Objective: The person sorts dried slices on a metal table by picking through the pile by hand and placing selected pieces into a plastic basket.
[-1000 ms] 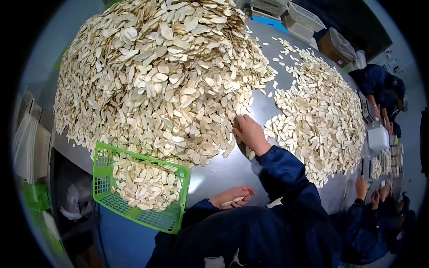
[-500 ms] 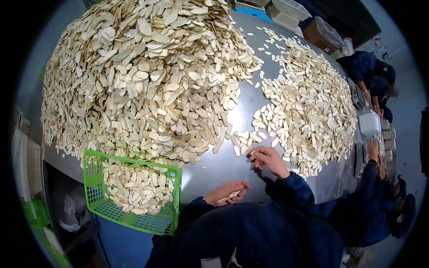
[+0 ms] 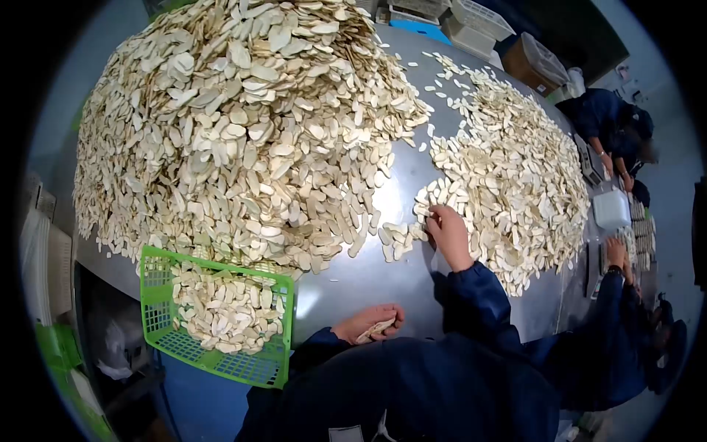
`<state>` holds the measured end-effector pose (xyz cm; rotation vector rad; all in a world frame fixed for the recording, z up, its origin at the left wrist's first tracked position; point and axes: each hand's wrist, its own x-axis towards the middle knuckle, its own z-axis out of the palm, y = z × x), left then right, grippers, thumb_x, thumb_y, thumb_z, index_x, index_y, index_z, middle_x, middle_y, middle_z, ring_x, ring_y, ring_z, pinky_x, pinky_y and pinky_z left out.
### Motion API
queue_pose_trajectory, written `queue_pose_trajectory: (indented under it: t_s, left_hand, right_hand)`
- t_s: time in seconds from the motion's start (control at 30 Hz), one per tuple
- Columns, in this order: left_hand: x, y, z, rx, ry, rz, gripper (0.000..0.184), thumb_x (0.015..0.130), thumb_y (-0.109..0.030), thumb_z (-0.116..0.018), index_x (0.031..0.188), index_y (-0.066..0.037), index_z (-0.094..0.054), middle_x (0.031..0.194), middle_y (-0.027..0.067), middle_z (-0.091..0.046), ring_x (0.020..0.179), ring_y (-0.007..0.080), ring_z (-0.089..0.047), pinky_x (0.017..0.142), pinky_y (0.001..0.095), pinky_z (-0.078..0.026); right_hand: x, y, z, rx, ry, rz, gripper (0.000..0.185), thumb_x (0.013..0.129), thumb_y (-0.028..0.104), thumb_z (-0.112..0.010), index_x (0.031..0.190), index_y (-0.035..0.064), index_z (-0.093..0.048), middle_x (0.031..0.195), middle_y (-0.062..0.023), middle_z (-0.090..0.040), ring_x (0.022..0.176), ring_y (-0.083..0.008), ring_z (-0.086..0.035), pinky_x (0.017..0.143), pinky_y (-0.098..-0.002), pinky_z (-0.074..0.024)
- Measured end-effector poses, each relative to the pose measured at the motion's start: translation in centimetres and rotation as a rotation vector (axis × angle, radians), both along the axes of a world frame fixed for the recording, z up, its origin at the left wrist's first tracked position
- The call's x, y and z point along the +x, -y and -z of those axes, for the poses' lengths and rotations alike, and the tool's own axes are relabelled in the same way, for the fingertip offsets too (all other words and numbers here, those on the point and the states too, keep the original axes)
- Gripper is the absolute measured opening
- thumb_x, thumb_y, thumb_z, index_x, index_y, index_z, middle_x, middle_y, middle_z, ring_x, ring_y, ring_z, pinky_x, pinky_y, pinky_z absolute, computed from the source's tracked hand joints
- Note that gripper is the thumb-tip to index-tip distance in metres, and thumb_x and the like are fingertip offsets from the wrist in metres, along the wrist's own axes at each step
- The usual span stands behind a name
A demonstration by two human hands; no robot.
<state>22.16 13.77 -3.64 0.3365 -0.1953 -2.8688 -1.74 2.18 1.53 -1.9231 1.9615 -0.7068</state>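
My left hand [image 3: 370, 324] is low in front of my body, its fingers curled around a few pale dried slices [image 3: 375, 331]. Farther forward, my right hand [image 3: 450, 237] reaches down to the left edge of the smaller heap of slices [image 3: 515, 177]. Its fingers are bent together among the slices, and whatever is between the fingertips is hidden. A small cluster of slices [image 3: 398, 241] lies just left of that hand. The much larger heap of oval slices [image 3: 243, 140] rises on the left.
A green plastic basket [image 3: 289, 331] with slices in it is at the metal table's [image 3: 353, 287] near left edge. Co-workers' hands [image 3: 616, 253] are at the right, by a white container [image 3: 612, 209]. Trays [image 3: 471, 33] and a cardboard box [image 3: 529, 66] stand at the back.
My right hand has moved forward from above the bare metal to the edge of the smaller heap. My left hand stays nearly in place, still holding slices.
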Motion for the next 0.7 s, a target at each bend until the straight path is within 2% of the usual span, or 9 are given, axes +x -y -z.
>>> queue_pose_trajectory:
  t_s: [0.03,0.13,0.3,0.43,0.53,0.67,0.7]
  left_hand:
    - [0.1,0.0,0.0,0.008,0.009,0.001,0.016,0.098,-0.020,-0.050,0.102,-0.004,-0.052,0.091,0.0059,-0.050,0.070,0.0079,-0.046,0.047,0.0150,-0.038]
    - [0.1,0.0,0.3,0.009,-0.013,0.004,0.015,0.098,-0.018,-0.051,0.104,-0.004,-0.051,0.090,0.0056,-0.049,0.070,0.0078,-0.046,0.047,0.0148,-0.037]
    - [-0.1,0.2,0.0,0.035,-0.043,0.012,0.017,0.097,-0.018,-0.052,0.106,-0.004,-0.050,0.089,0.0052,-0.048,0.068,0.0079,-0.045,0.046,0.0148,-0.036]
    - [-0.2,0.2,-0.3,-0.002,-0.029,0.007,0.018,0.097,-0.018,-0.051,0.108,-0.004,-0.050,0.087,0.0047,-0.048,0.067,0.0078,-0.045,0.046,0.0150,-0.036]
    - [-0.1,0.1,-0.1,0.004,-0.031,0.005,0.019,0.098,-0.018,-0.049,0.110,-0.004,-0.050,0.087,0.0041,-0.048,0.067,0.0075,-0.045,0.046,0.0150,-0.036]
    - [0.1,0.5,-0.5,-0.015,-0.012,0.000,0.022,0.099,-0.023,-0.048,0.111,-0.004,-0.050,0.086,0.0044,-0.047,0.067,0.0080,-0.044,0.048,0.0155,-0.034]
    - [0.1,0.4,-0.6,-0.013,0.000,0.006,0.023,0.099,-0.024,-0.047,0.111,-0.004,-0.049,0.086,0.0043,-0.046,0.067,0.0079,-0.044,0.048,0.0156,-0.034]
  right_hand:
    - [0.2,0.7,0.2,-0.041,-0.101,0.007,0.012,0.083,0.010,-0.059,0.091,0.0027,-0.063,0.089,-0.0148,-0.062,0.075,-0.0340,-0.061,0.065,-0.0399,-0.0495]
    - [0.4,1.6,0.7,-0.045,-0.144,-0.049,0.007,0.080,0.010,-0.060,0.084,0.0045,-0.060,0.088,-0.0136,-0.058,0.078,-0.0350,-0.059,0.065,-0.0424,-0.0482]
    - [-2.8,1.3,0.4,0.134,-0.013,-0.102,0.008,0.078,0.010,-0.060,0.082,0.0041,-0.061,0.079,-0.0149,-0.062,0.075,-0.0347,-0.060,0.065,-0.0426,-0.0474]
    - [-3.5,2.1,-0.3,0.029,-0.133,-0.050,0.008,0.079,0.010,-0.060,0.086,0.0050,-0.063,0.080,-0.0135,-0.061,0.077,-0.0333,-0.060,0.066,-0.0407,-0.0477]
    - [-2.1,4.3,-0.5,-0.147,-0.260,-0.098,0.010,0.080,0.008,-0.059,0.088,0.0062,-0.063,0.084,-0.0122,-0.059,0.082,-0.0318,-0.060,0.066,-0.0392,-0.0481]
    - [-1.6,8.3,0.2,-0.283,-0.442,-0.499,0.011,0.077,0.008,-0.061,0.087,0.0062,-0.062,0.091,-0.0113,-0.058,0.083,-0.0322,-0.057,0.070,-0.0403,-0.0478]
    - [-1.9,8.5,0.5,-0.265,-0.473,-0.511,0.009,0.077,0.009,-0.062,0.084,0.0055,-0.060,0.084,-0.0102,-0.059,0.080,-0.0326,-0.057,0.072,-0.0405,-0.0475]
